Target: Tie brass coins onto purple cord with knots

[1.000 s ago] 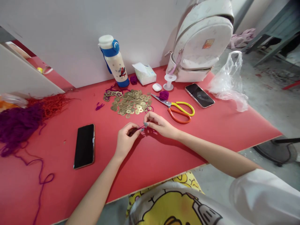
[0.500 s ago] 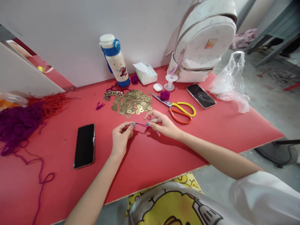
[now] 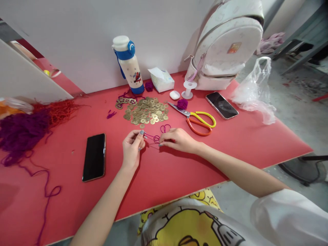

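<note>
Between my two hands runs a thin purple cord point(image 3: 155, 138), with small loops near its right end. My left hand point(image 3: 132, 147) pinches one end between thumb and forefinger. At the other end my right hand point(image 3: 178, 140) has its fingers closed on the cord, palm down, just above the table; part of the cord is hidden under it. Behind the hands lies a spread pile of brass coins with holes point(image 3: 147, 111). Scissors point(image 3: 198, 119) with one yellow and one orange handle lie right of the pile, beside a small purple yarn ball point(image 3: 182, 104).
A black phone point(image 3: 94, 157) lies left, near tangled purple yarn point(image 3: 23, 131). At the back stand a water bottle point(image 3: 129, 66), a tissue pack point(image 3: 164, 82), a white spool point(image 3: 189, 89) and a white backpack point(image 3: 228, 51). Another phone point(image 3: 222, 105) and a plastic bag point(image 3: 256, 92) are right.
My right hand has turned palm down and its raised fingers have come down. The cord between the hands now shows loops. My left thumb has shifted upward on its end.
</note>
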The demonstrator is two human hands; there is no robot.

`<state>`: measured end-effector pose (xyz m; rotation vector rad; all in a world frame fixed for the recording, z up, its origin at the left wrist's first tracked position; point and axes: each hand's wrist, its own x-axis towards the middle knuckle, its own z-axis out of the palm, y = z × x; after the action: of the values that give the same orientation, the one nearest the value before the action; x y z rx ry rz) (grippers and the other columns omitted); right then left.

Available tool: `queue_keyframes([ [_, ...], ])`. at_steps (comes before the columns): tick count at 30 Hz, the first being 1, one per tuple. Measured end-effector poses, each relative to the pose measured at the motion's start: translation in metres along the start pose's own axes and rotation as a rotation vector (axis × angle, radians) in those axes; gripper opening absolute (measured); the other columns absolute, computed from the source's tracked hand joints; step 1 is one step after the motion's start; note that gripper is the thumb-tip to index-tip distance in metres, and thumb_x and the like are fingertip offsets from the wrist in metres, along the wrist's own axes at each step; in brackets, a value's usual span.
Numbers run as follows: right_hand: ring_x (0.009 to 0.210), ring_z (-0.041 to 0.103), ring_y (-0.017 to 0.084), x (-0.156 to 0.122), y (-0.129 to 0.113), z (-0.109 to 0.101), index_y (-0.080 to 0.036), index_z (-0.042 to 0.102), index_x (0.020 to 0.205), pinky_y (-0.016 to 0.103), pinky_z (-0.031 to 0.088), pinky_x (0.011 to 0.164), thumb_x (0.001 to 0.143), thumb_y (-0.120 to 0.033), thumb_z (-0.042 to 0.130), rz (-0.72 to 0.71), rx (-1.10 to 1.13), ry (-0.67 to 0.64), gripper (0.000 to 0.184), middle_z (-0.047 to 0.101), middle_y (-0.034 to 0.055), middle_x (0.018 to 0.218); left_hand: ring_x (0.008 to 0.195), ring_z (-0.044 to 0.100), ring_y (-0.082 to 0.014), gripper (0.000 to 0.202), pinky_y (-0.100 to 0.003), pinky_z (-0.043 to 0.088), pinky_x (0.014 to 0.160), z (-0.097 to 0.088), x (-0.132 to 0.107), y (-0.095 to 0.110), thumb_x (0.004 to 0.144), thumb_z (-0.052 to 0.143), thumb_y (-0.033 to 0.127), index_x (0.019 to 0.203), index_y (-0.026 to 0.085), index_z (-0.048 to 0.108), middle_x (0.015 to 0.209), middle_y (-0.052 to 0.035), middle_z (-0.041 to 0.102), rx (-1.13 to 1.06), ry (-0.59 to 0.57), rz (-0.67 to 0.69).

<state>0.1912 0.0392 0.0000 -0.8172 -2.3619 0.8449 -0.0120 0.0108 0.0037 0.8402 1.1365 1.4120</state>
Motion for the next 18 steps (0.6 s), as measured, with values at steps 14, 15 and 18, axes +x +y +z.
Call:
queue_keyframes([
  [14,0.070,0.063,0.014,-0.0002,-0.0046,0.0006,-0.021,0.069,0.091,0.025,0.041,0.069,0.099,-0.032,0.052,-0.152,0.039,-0.079,0.022,0.072,0.0029,0.079,0.046,0.027,-0.0055,0.025,-0.022,0.023,0.045,-0.0054,-0.0031,-0.0055,0.080,0.075,0.038,0.074,0.019,0.059,0.057,0.0070,0.037,0.167,0.003,0.103],
  [15,0.068,0.061,0.014,-0.0004,-0.0045,-0.0005,-0.021,0.069,0.088,0.025,0.040,0.068,0.099,-0.034,0.050,-0.144,0.020,-0.068,0.025,0.071,0.0028,0.077,0.046,0.027,-0.0056,0.025,-0.021,0.023,0.044,-0.0055,-0.0029,-0.0055,0.081,0.074,0.038,0.075,0.019,0.058,0.056,0.0073,0.036,0.179,0.005,0.108],
  [18,0.057,0.052,0.012,-0.0014,-0.0028,-0.0058,-0.018,0.061,0.068,0.027,0.038,0.066,0.102,-0.045,0.039,-0.064,0.001,0.033,0.048,0.061,0.0018,0.062,0.044,0.028,-0.0057,0.026,-0.020,0.025,0.043,-0.0055,-0.0017,-0.0043,0.082,0.072,0.040,0.076,0.019,0.058,0.054,0.0077,0.035,0.193,0.023,0.116],
])
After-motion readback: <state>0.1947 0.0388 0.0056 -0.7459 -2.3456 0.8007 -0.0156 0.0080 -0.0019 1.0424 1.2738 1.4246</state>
